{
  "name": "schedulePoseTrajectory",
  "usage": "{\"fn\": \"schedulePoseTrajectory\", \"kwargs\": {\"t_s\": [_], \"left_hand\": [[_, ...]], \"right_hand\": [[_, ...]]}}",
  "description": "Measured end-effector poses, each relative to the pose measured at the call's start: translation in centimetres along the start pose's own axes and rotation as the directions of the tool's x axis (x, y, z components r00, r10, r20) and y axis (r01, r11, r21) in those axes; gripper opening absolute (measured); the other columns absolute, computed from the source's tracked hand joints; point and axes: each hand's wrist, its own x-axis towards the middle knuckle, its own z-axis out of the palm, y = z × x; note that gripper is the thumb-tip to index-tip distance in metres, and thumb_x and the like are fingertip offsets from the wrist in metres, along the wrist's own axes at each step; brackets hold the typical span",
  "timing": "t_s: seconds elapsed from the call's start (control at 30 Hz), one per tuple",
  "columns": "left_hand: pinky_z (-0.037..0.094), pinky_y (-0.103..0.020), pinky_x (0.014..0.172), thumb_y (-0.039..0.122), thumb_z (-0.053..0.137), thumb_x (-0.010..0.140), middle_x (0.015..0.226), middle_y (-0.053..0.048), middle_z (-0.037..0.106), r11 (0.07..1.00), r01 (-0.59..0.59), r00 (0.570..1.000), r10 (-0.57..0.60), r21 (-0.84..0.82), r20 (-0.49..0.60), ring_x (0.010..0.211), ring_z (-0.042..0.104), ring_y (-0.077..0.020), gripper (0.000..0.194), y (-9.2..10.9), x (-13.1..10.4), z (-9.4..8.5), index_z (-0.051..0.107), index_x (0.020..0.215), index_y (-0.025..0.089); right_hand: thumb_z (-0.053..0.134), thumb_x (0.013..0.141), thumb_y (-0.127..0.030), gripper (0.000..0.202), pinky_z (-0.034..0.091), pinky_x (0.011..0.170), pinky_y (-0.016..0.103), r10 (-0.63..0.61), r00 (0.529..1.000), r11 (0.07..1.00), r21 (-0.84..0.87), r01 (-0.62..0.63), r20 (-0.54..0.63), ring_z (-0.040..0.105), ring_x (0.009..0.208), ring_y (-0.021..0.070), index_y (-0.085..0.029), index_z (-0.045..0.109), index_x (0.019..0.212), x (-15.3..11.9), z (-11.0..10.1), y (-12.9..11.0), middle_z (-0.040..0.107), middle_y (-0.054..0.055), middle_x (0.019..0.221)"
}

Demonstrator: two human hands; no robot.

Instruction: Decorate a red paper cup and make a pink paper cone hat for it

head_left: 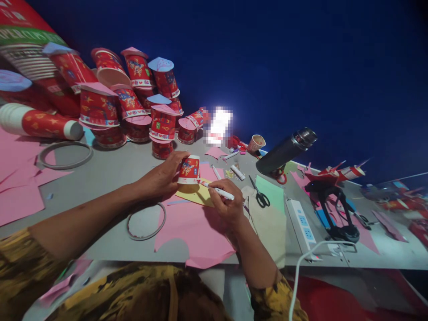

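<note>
My left hand (171, 173) is closed round a red paper cup (189, 168) with a white band along its lower edge. In my right hand (228, 203) is a white marker pen (220, 191), its tip at the cup's lower right edge, apparently touching the white band. Beneath the cup lies a yellow paper sheet (197, 195) on top of pink paper (190, 223). Just beyond my right hand are another white marker (216, 172) and a white glue stick (237, 172).
Decorated cups with paper cone tops (162, 122) stand stacked at the back left. Two grey rings (146, 222) lie on the table. To the right are black scissors (261, 196), a dark thermos (284, 151), a power strip (302, 227) and a white cable (296, 281).
</note>
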Motion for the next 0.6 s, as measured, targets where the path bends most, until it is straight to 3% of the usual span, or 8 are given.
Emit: {"fn": "schedulePoseTrajectory", "kwargs": {"t_s": [0.33,0.6], "left_hand": [[0.049,-0.056,0.121,0.023,0.073,0.08,0.16,-0.018,0.051,1.0,0.017,1.0,-0.017,-0.02,-0.009,0.146,0.056,-0.0384,0.081,-0.05,-0.03,0.02,0.043,0.155,0.025],[0.047,-0.062,0.123,0.028,0.075,0.084,0.161,-0.019,0.05,0.998,-0.007,1.0,0.006,-0.056,-0.016,0.147,0.055,-0.0396,0.085,-0.16,-0.03,0.04,0.034,0.158,0.027]], "right_hand": [[0.063,0.103,-0.024,0.013,0.06,0.076,0.036,0.004,1.0,1.0,-0.021,-0.004,-0.024,0.075,0.08,0.0208,-0.023,0.074,0.097,-0.04,0.1,0.27,0.08,0.006,0.088],[0.06,0.106,-0.02,0.016,0.062,0.083,0.036,0.019,0.997,0.999,-0.049,-0.022,-0.068,0.078,0.089,0.021,-0.022,0.072,0.116,-0.31,0.23,0.49,0.082,0.008,0.1]]}}
